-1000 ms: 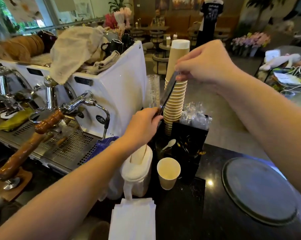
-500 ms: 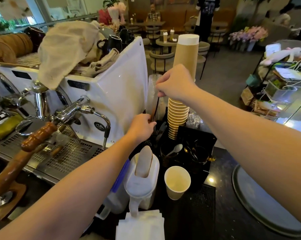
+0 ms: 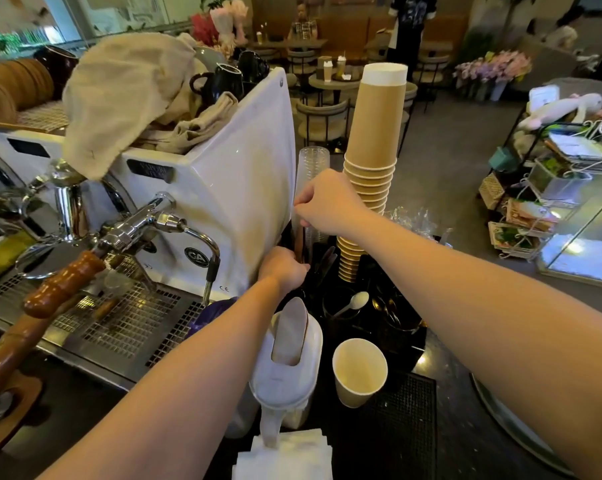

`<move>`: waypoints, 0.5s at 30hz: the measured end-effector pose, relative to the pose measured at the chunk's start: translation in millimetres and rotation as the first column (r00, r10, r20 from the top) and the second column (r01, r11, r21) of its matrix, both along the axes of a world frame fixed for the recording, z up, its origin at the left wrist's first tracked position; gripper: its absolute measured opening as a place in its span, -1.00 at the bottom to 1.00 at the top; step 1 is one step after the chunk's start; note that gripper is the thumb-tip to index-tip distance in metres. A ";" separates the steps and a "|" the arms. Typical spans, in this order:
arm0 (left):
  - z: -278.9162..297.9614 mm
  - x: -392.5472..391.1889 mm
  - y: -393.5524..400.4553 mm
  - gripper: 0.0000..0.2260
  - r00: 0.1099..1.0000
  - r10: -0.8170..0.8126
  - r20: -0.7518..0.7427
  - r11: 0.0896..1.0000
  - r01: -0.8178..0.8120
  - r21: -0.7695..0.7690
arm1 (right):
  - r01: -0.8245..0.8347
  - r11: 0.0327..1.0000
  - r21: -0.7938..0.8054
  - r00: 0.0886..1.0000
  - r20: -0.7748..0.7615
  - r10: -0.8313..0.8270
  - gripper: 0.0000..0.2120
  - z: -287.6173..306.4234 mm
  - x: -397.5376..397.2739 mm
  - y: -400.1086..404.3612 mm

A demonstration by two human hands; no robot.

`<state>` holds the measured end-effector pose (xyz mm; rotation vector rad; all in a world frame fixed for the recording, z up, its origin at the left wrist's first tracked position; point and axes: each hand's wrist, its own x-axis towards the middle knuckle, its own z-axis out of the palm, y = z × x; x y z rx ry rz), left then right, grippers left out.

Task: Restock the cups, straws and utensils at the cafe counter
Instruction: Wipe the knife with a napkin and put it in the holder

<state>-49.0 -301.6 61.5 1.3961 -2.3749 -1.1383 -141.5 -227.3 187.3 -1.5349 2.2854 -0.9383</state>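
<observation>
Right hand (image 3: 330,202) is up top, fingertips (image 3: 301,216) pinched together on the upper ends of a thin bundle of dark straws (image 3: 298,242), thumb and forefinger clamped so the bundle stays upright. Below it, the left hand (image 3: 285,270) is curled around the lower part of the same bundle, fingers closed, acting as a guide right at the mouth of the black organiser (image 3: 375,306). Two hands on one bundle: my read is that the top one steers and the bottom one keeps the straws from splaying as they go into their slot, though the slot itself is hidden behind the left hand.

Moving outward, the straws sit tight between the white espresso machine (image 3: 223,188) on the left and a stack of clear plastic cups (image 3: 314,161) just behind. The tall stack of brown paper cups (image 3: 372,161) rises just to the right, partly behind the right forearm. A white plastic spoon (image 3: 353,303) leans in a nearby compartment. Closer in, a single open paper cup (image 3: 360,372) stands beside a white lidded jug (image 3: 287,362), with napkins (image 3: 285,455) at the bottom edge.
</observation>
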 end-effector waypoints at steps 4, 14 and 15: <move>-13.0 -6.0 -6.0 -0.67 0.997 0.069 -0.031 0.984 -0.062 0.166 | -0.032 0.999 0.041 0.999 -0.017 0.033 -0.73 -12.0 -0.6 -2.0; -23.0 -10.4 -14.5 -0.58 0.980 0.197 -0.019 0.920 -0.179 0.348 | -0.122 0.989 0.086 0.981 -0.142 0.134 -0.80 -38.5 6.2 -13.9; -26.7 -12.3 -17.9 -0.58 0.980 0.198 -0.024 0.917 -0.177 0.357 | -0.132 0.987 0.093 0.978 -0.152 0.146 -0.80 -41.4 7.7 -13.7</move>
